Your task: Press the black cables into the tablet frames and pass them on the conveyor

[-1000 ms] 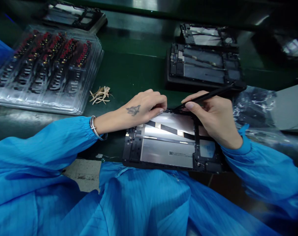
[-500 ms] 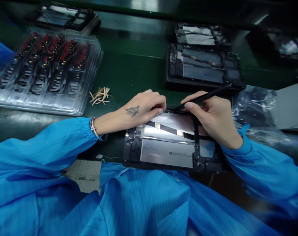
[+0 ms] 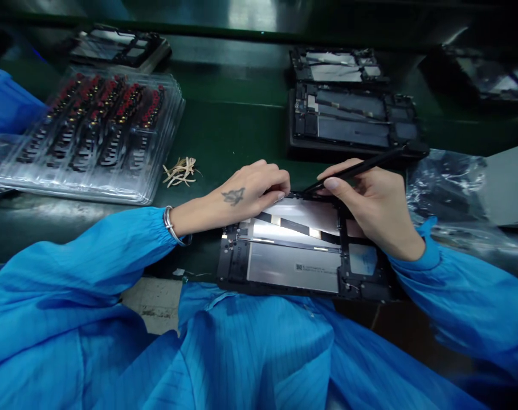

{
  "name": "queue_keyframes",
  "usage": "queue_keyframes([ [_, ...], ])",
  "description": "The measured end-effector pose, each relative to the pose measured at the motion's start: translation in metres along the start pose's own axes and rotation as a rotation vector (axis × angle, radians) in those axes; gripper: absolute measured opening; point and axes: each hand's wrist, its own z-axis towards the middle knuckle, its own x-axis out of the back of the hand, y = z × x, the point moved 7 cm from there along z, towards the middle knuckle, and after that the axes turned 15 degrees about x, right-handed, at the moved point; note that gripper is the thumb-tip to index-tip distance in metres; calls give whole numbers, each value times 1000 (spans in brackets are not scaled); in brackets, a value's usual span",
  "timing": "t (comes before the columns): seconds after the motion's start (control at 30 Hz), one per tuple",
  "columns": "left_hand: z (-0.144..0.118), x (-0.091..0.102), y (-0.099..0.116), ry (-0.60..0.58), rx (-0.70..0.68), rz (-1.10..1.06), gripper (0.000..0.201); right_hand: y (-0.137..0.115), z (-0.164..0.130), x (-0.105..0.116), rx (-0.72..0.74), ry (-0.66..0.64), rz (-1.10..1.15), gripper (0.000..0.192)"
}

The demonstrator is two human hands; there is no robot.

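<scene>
Your right hand (image 3: pixel 372 205) grips a black stylus (image 3: pixel 357 169), tip at the far edge of the open tablet (image 3: pixel 297 256) lying on the worktop (image 3: pixel 224 131) before you. Your left hand (image 3: pixel 245 191) pinches something there too; the fitting looks unfinished.

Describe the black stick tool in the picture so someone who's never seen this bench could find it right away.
Start at the open tablet frame lying at the near edge of the green bench. The right hand rests on its far right corner, holding the slim black tool like a pen, tip down at the frame's top edge by the left hand. It is the only thin rod here.
</scene>
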Motion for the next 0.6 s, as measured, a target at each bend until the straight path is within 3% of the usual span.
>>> queue_keyframes([
  [0.13,-2,0,3,-37,-22,30,16,5,-1,2,-10,44,-1,21],
  [0.33,-3,-1,1,-39,-2,61,18,3,0,-2,72,-30,-67,24],
  [0.6,-2,-4,-1,-15,-36,80,19,6,0,1,21,-18,-66,23],
])
